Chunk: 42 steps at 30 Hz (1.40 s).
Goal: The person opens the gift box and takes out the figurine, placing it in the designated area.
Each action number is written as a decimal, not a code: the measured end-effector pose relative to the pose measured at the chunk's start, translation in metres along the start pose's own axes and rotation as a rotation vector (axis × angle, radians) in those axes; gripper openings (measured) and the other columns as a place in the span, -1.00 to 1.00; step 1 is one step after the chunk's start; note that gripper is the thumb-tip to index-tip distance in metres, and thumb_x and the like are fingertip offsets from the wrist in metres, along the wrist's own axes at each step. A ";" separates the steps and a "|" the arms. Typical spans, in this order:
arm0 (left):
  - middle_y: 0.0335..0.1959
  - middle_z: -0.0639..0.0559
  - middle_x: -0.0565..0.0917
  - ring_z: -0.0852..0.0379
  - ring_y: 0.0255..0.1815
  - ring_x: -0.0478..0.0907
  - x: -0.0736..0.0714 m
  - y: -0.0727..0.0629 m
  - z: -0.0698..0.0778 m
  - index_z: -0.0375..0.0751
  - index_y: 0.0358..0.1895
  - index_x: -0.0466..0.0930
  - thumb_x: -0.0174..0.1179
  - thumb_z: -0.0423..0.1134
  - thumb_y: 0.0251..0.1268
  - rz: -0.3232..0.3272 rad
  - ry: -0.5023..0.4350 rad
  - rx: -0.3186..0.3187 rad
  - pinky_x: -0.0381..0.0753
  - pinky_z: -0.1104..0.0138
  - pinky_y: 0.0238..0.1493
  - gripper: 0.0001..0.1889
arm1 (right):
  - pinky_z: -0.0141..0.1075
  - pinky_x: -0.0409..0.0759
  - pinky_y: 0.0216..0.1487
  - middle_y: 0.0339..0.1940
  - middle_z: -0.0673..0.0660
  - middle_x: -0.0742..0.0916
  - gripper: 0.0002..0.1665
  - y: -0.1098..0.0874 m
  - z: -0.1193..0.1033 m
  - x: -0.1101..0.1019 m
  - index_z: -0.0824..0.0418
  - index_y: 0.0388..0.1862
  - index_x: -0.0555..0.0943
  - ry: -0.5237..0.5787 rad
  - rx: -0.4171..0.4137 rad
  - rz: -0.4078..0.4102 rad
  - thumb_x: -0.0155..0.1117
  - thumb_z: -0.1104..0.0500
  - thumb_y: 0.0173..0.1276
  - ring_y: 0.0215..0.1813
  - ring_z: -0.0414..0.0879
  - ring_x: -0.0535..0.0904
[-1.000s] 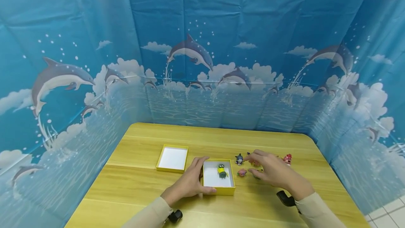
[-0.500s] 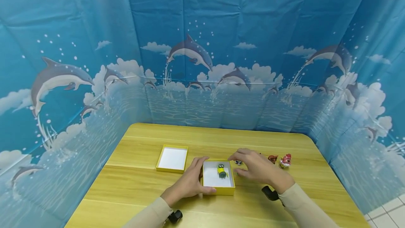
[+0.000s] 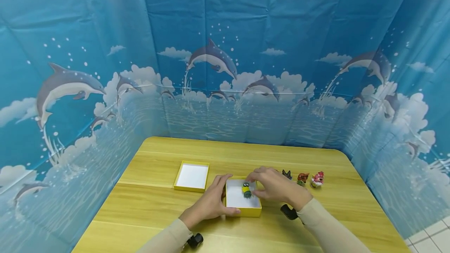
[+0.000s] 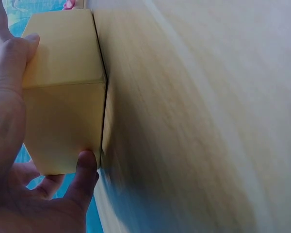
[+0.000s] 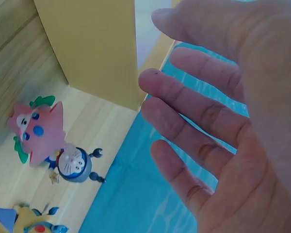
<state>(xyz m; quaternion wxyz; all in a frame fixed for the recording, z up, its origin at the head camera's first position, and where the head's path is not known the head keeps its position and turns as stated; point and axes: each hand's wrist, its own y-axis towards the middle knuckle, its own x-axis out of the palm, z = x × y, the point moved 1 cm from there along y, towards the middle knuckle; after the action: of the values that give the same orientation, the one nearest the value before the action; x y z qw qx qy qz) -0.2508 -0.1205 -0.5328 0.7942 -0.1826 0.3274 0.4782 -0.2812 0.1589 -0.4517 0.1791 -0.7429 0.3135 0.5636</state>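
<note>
A yellow box with a white inside stands on the table, and a yellow-and-green goggle-eyed figurine lies in it. My left hand grips the box's left side, thumb at the front; the left wrist view shows its fingers against the box walls. Over the box's right edge is my right hand, near the figurine. In the right wrist view its fingers are loosely bent and apart, with nothing seen between them. Beside the box there are a pink star-shaped figurine and a grey-hooded figurine.
A shallow yellow lid with a white inside lies left of the box. To the right stand a dark-eared figurine, a brown figurine and a pink-and-red figurine. A blue dolphin-print curtain surrounds the table.
My right hand has moved left from above the figurines to the box's right edge. Figurines at the right have come into sight. My left hand and the box stay in place.
</note>
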 end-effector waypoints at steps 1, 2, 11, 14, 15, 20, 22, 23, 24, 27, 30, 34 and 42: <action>0.77 -0.17 0.35 -0.05 0.52 0.58 0.000 0.000 0.000 -0.09 0.93 0.10 0.69 0.38 0.30 0.000 -0.001 0.000 0.72 -0.03 0.49 0.33 | 0.07 0.87 0.24 0.24 0.11 0.91 -0.61 0.001 0.000 0.001 0.14 0.33 0.85 -0.002 0.003 -0.005 0.64 0.16 0.60 0.20 0.08 0.85; 0.77 -0.17 0.35 -0.05 0.51 0.58 0.000 0.000 0.000 -0.08 0.93 0.11 0.69 0.38 0.30 0.001 0.000 0.001 0.72 -0.02 0.49 0.33 | 0.08 0.86 0.25 0.24 0.11 0.91 -0.60 0.003 0.000 0.001 0.13 0.33 0.86 -0.008 0.007 -0.012 0.65 0.15 0.59 0.20 0.07 0.85; 0.81 -0.12 0.32 -0.04 0.56 0.57 0.001 0.001 -0.003 -0.01 0.94 0.08 0.66 0.43 0.31 -0.009 0.011 -0.017 0.71 -0.02 0.52 0.33 | 0.29 0.70 0.47 0.23 0.05 0.93 -0.57 0.014 -0.004 0.008 0.10 0.33 0.87 -0.043 0.056 -0.069 0.70 0.11 0.55 0.26 0.03 0.81; 0.81 -0.12 0.32 -0.05 0.56 0.57 0.001 0.002 -0.003 -0.02 0.94 0.08 0.66 0.43 0.31 -0.007 0.018 -0.015 0.72 -0.02 0.51 0.33 | 0.29 0.67 0.52 0.22 0.02 0.95 -0.56 0.018 -0.007 0.009 0.10 0.32 0.88 -0.086 0.052 -0.087 0.72 0.09 0.53 0.24 0.01 0.82; 0.81 -0.12 0.32 -0.05 0.57 0.57 0.001 0.002 -0.003 -0.03 0.94 0.08 0.66 0.42 0.31 -0.006 0.021 -0.013 0.72 -0.02 0.52 0.33 | 0.28 0.66 0.53 0.21 0.01 0.95 -0.56 0.019 -0.008 0.010 0.09 0.32 0.88 -0.104 0.050 -0.093 0.73 0.09 0.53 0.22 0.00 0.82; 0.81 -0.12 0.32 -0.09 0.63 0.55 0.001 0.002 -0.004 -0.02 0.94 0.08 0.66 0.42 0.31 -0.005 0.022 -0.009 0.70 -0.06 0.57 0.33 | 0.21 0.63 0.53 0.15 -0.01 0.96 -0.56 0.024 -0.013 0.009 0.07 0.29 0.89 -0.138 0.045 -0.117 0.76 0.10 0.49 0.13 -0.03 0.83; 0.81 -0.12 0.32 -0.09 0.64 0.54 0.001 0.002 -0.003 -0.01 0.94 0.08 0.66 0.42 0.31 -0.005 0.020 -0.008 0.69 -0.07 0.58 0.32 | 0.18 0.66 0.51 0.14 0.01 0.97 -0.57 0.026 -0.014 0.009 0.09 0.29 0.89 -0.116 0.035 -0.123 0.75 0.14 0.49 0.09 -0.06 0.86; 0.81 -0.12 0.33 -0.09 0.63 0.54 0.001 0.002 -0.003 -0.01 0.94 0.08 0.66 0.42 0.31 -0.004 0.019 -0.008 0.68 -0.06 0.58 0.32 | 0.13 0.72 0.47 0.14 0.03 0.97 -0.58 0.027 -0.015 0.009 0.12 0.29 0.89 -0.093 0.027 -0.127 0.74 0.17 0.50 0.06 -0.07 0.88; 0.81 -0.12 0.33 -0.09 0.64 0.54 0.001 0.002 -0.003 -0.02 0.94 0.08 0.67 0.42 0.31 -0.004 0.019 -0.007 0.68 -0.07 0.58 0.32 | 0.07 0.77 0.43 0.15 0.06 0.97 -0.59 0.028 -0.015 0.009 0.15 0.29 0.89 -0.066 0.023 -0.132 0.72 0.20 0.51 0.05 -0.07 0.89; 0.81 -0.13 0.33 -0.09 0.65 0.53 0.000 0.001 -0.002 -0.03 0.94 0.09 0.67 0.41 0.30 -0.003 0.022 -0.008 0.68 -0.07 0.59 0.33 | -0.11 0.90 0.23 0.18 0.16 0.96 -0.60 0.030 -0.014 0.010 0.23 0.32 0.87 0.034 0.017 -0.147 0.65 0.30 0.55 0.04 -0.05 0.93; 0.82 -0.13 0.32 -0.08 0.64 0.53 0.000 0.001 -0.002 -0.03 0.94 0.09 0.68 0.41 0.30 -0.001 0.016 -0.012 0.68 -0.06 0.59 0.33 | -0.22 0.92 0.11 0.23 0.21 0.94 -0.60 0.033 -0.013 0.011 0.27 0.34 0.85 0.131 0.021 -0.163 0.60 0.37 0.58 0.08 -0.01 0.95; 0.81 -0.13 0.32 -0.01 0.54 0.55 -0.001 0.001 -0.001 -0.04 0.94 0.09 0.67 0.41 0.31 0.002 0.008 -0.012 0.70 0.02 0.52 0.33 | -0.16 0.93 0.17 0.27 0.24 0.92 -0.60 0.036 -0.012 0.011 0.29 0.35 0.83 0.212 0.008 -0.178 0.53 0.42 0.61 0.13 0.03 0.95; 0.79 -0.12 0.34 0.02 0.48 0.57 -0.001 0.001 -0.001 -0.05 0.94 0.10 0.68 0.39 0.31 0.003 0.002 -0.005 0.72 0.10 0.46 0.32 | -0.29 0.90 0.13 0.27 0.19 0.93 -0.60 0.038 -0.010 0.012 0.26 0.35 0.84 0.157 0.015 -0.190 0.57 0.37 0.60 0.11 -0.06 0.93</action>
<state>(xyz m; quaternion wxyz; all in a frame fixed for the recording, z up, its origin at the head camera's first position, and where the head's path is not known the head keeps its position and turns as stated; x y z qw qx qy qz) -0.2520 -0.1212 -0.5330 0.7927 -0.1848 0.3271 0.4800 -0.2973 0.1213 -0.4569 0.2122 -0.8098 0.2591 0.4816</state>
